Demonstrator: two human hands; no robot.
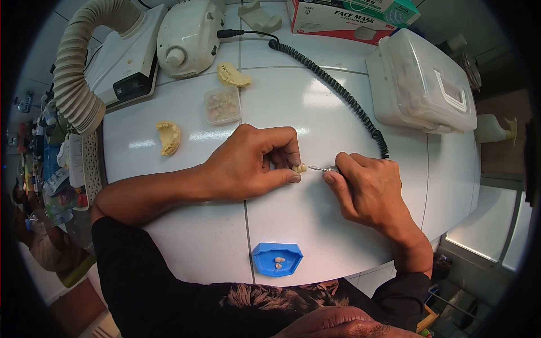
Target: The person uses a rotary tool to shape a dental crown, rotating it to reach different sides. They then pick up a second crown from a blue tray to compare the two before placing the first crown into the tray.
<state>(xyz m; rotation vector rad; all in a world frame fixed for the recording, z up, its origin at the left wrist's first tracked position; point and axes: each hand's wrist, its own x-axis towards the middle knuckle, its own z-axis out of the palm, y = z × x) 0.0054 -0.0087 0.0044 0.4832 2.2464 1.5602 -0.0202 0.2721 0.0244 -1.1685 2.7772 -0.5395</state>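
Between the thumb and fingers of my left hand (251, 160) is a small tooth-coloured dental bridge (300, 168), its far end partly hidden by the fingertips. My right hand (369, 186) is wrapped around a rotary handpiece (329, 168), most of which the fingers cover. Its thin bur points left at the bridge, with a small gap between them. Nearer to my body sits a blue tray (260, 265) with a few small tooth-coloured pieces inside. Beyond my left forearm lie a yellowish plaster dental model (168, 138) and a second plaster model (232, 75).
A small clear box (239, 107) of pale pieces stands beyond my left hand. Behind it are a white control unit (189, 42) and a ribbed hose (76, 84). A coiled cord (338, 84) crosses the right side, near a plastic case (417, 84) and a face mask box (338, 25).
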